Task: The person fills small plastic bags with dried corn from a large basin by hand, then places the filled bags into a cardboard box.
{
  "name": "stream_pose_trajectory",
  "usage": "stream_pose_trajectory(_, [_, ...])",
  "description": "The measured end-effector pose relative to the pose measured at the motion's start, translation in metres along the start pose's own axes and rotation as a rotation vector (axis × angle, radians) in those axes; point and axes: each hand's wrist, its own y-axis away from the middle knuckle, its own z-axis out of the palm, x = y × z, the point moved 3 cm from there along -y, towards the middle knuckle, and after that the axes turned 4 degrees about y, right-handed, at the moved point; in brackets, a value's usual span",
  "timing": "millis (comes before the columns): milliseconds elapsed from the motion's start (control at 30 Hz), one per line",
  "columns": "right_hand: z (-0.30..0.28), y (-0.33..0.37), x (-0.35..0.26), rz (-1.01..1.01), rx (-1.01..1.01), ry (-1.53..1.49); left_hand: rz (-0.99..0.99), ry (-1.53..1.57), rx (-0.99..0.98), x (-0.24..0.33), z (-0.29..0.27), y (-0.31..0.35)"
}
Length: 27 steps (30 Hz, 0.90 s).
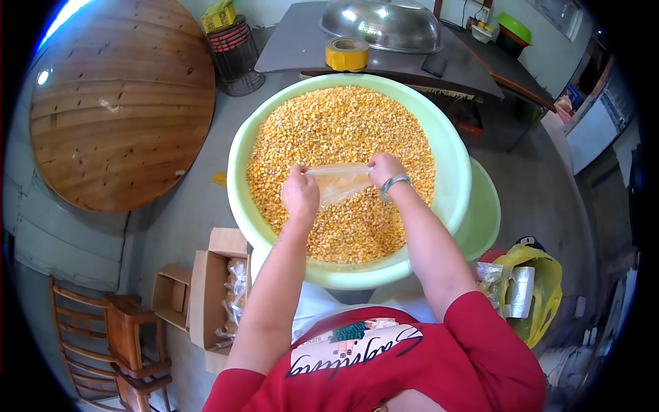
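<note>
Between my hands a clear plastic bag (338, 182) is stretched sideways over a heap of yellow corn kernels (347, 127). My left hand (301, 195) pinches one upper corner of the bag, fingers closed. At the other corner my right hand (387, 171), with a bracelet at its wrist, is closed on the plastic too. The bag looks flat and thin, and kernels show through it. The corn fills a large pale green basin (453, 175) in front of me.
Left of my arm, an open cardboard box (208, 302) holds filled plastic bags. At right is a yellow plastic bag (547, 302) with silvery rolls. A table (292, 41) beyond the basin bears yellow tape (347, 55) and a metal dome (381, 26). Wooden chairs (130, 336) stand lower left.
</note>
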Motion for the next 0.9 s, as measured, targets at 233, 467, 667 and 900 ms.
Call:
stream_pose_trajectory(233, [0.013,-0.012,0.017,-0.09,0.017,-0.244,0.129,-0.305,-0.243,0.035,-0.01,0.013])
stream_pose_trajectory(467, [-0.002,0.021,-0.039,-0.449,-0.147,-0.149,0.663,-0.33,-0.108,0.053,-0.003,0.026])
stream_pose_trajectory(667, [0.009,0.01,-0.02,-0.316,-0.108,-0.368,0.298,-0.197,-0.221,0.018,0.016,0.015])
stream_pose_trajectory(900, [0.013,-0.001,-0.007,-0.32,-0.271,0.017,0.089,-0.319,-0.133,0.017,0.0,0.007])
